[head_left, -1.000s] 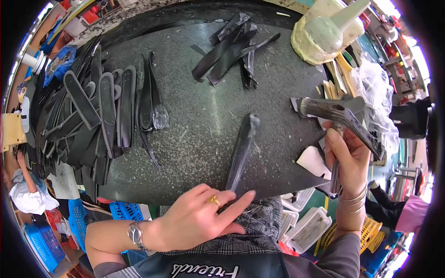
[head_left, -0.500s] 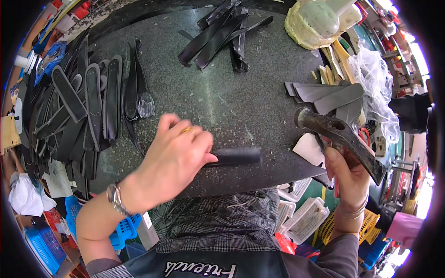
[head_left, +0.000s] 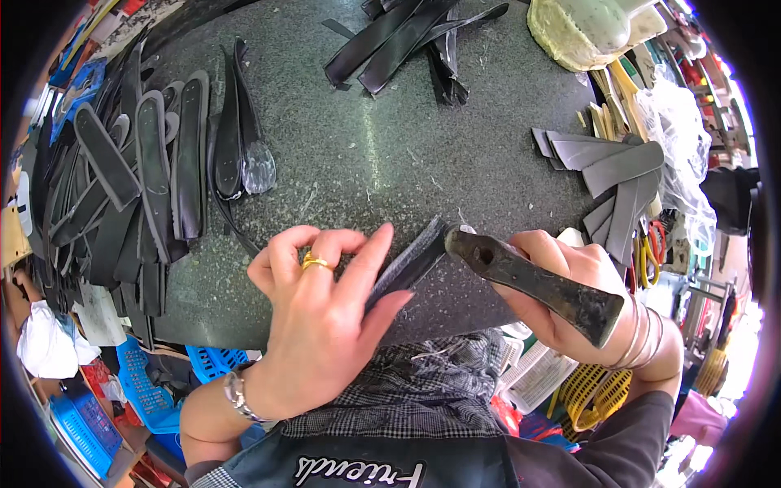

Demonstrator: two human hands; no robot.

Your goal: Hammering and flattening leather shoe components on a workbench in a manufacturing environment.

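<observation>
My left hand (head_left: 321, 317), with a ring and a watch, has its thumb and fingers around one end of a narrow black strip (head_left: 416, 254) at the table's near edge. The strip slants up and to the right, its long edge showing. My right hand (head_left: 598, 272) grips a worn dark metal hammer (head_left: 541, 285), whose handle is mostly hidden in the fist. The hammer's round face is right beside the strip's far end; I cannot tell whether they touch.
Many black straps (head_left: 150, 163) lie piled at the left of the dark stone table (head_left: 325, 163). More black strips (head_left: 407, 41) lie at the back, and flat grey-black pieces (head_left: 630, 167) at the right near yellow-handled scissors (head_left: 651, 254). A yellow-crusted container (head_left: 569, 37) stands back right.
The hammer has swung left and down from the right side to the strip's end. My left hand has turned and spread its fingers, and the strip now slants upward.
</observation>
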